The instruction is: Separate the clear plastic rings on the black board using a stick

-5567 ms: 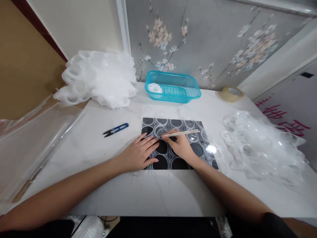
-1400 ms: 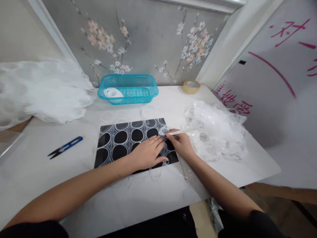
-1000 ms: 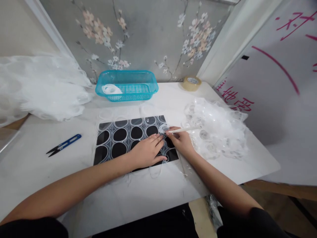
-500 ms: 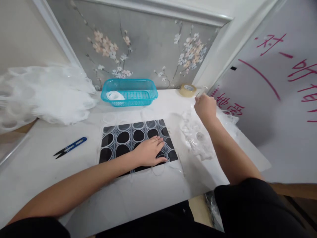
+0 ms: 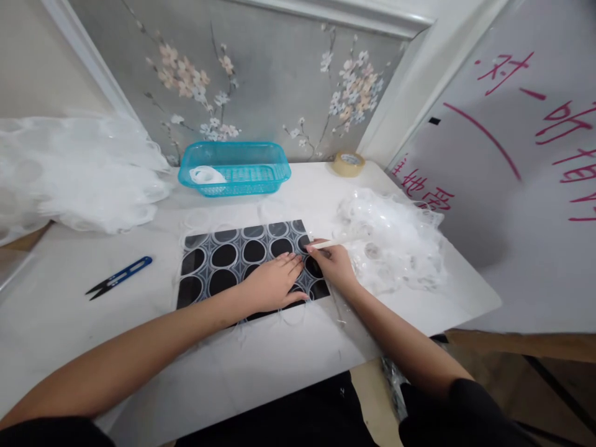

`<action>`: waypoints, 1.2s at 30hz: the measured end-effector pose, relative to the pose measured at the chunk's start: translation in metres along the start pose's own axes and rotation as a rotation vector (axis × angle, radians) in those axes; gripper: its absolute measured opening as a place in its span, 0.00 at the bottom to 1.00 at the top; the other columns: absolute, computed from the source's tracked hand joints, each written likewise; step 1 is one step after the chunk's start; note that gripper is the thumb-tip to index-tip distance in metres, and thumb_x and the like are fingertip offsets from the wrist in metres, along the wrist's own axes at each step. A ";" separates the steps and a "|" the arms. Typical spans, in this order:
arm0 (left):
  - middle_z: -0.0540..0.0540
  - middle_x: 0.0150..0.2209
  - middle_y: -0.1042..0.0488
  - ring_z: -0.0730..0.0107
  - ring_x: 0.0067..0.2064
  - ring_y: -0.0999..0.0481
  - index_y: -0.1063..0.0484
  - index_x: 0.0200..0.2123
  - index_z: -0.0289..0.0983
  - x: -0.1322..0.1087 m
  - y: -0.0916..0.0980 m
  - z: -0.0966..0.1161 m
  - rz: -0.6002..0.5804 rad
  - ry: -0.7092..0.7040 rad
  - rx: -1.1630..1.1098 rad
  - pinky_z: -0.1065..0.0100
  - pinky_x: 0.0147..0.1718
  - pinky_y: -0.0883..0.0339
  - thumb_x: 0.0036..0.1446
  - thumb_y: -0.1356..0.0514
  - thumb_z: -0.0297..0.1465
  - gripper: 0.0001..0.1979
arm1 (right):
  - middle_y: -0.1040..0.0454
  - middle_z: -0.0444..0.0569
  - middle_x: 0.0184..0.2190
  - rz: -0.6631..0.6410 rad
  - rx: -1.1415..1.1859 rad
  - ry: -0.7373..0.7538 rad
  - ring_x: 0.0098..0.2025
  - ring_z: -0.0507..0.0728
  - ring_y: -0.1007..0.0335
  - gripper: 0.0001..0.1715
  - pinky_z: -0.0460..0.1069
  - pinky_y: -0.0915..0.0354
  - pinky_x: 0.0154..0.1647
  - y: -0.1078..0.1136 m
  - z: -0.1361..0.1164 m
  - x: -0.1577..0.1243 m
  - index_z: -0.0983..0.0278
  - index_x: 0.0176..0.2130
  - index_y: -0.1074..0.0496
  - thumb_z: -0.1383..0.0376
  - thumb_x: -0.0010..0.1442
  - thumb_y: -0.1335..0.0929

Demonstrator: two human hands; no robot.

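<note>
A dark patterned sheet point(image 5: 222, 256) with rows of black circles lies on the white table, and clear plastic film seems to cover it and reach past its edges. My left hand point(image 5: 272, 284) rests flat on the sheet's right half with its fingers stretched out. At the sheet's right edge, my right hand point(image 5: 339, 266) grips a thin white stick-like tool point(image 5: 328, 244). The tool's tip is too small to make out. Right beside this hand is a heap of clear plastic pieces point(image 5: 400, 248) with round holes.
Blue thread snips point(image 5: 123, 275) lie at the left. A turquoise basket point(image 5: 235, 186) holding white rings point(image 5: 205, 176) stands at the back, with a tape roll point(image 5: 348, 164) to its right. Cut plastic sheets point(image 5: 88, 174) are piled at back left. A whiteboard point(image 5: 503, 248) leans at right.
My right hand has come down from near the tape roll to the sheet's right edge, with the white tool in it. My left hand stays on the sheet. The view has shifted slightly.
</note>
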State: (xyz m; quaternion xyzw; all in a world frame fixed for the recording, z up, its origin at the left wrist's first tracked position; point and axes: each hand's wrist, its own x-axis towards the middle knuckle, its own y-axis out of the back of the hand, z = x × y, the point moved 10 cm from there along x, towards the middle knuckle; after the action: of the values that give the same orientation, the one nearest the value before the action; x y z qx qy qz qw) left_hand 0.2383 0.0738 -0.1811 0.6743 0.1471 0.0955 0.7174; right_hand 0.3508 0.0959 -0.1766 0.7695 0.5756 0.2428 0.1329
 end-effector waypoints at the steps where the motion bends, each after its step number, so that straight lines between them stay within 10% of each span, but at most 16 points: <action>1: 0.31 0.62 0.41 0.50 0.64 0.42 0.41 0.60 0.25 0.000 0.000 0.000 0.003 0.000 0.004 0.58 0.61 0.49 0.62 0.54 0.52 0.38 | 0.20 0.52 0.38 0.004 0.003 -0.001 0.47 0.61 0.26 0.13 0.56 0.36 0.53 0.001 0.000 0.000 0.63 0.34 0.22 0.59 0.59 0.34; 22: 0.30 0.63 0.43 0.50 0.64 0.44 0.43 0.61 0.24 -0.001 -0.002 0.001 0.009 0.004 -0.073 0.57 0.61 0.51 0.62 0.52 0.51 0.38 | 0.20 0.49 0.39 -0.011 -0.157 0.102 0.46 0.59 0.25 0.11 0.52 0.32 0.49 -0.002 -0.007 -0.006 0.60 0.37 0.24 0.63 0.62 0.36; 29: 0.30 0.62 0.42 0.50 0.64 0.42 0.42 0.61 0.24 0.001 0.002 0.003 0.010 0.001 -0.054 0.58 0.61 0.50 0.61 0.50 0.52 0.38 | 0.21 0.54 0.38 -0.140 -0.662 0.372 0.46 0.61 0.27 0.14 0.54 0.37 0.48 -0.018 -0.033 0.001 0.63 0.40 0.26 0.71 0.59 0.39; 36: 0.30 0.63 0.44 0.50 0.65 0.44 0.42 0.61 0.23 -0.001 0.002 0.002 -0.023 -0.003 -0.125 0.58 0.61 0.51 0.59 0.48 0.52 0.40 | 0.24 0.56 0.27 0.444 -0.689 0.070 0.34 0.64 0.27 0.14 0.57 0.37 0.40 0.114 -0.026 0.085 0.65 0.35 0.28 0.64 0.61 0.41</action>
State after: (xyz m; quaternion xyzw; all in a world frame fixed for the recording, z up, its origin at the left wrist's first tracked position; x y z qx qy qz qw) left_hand 0.2384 0.0719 -0.1788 0.6264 0.1476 0.0952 0.7594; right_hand 0.4490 0.1402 -0.0806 0.7768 0.2845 0.4701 0.3077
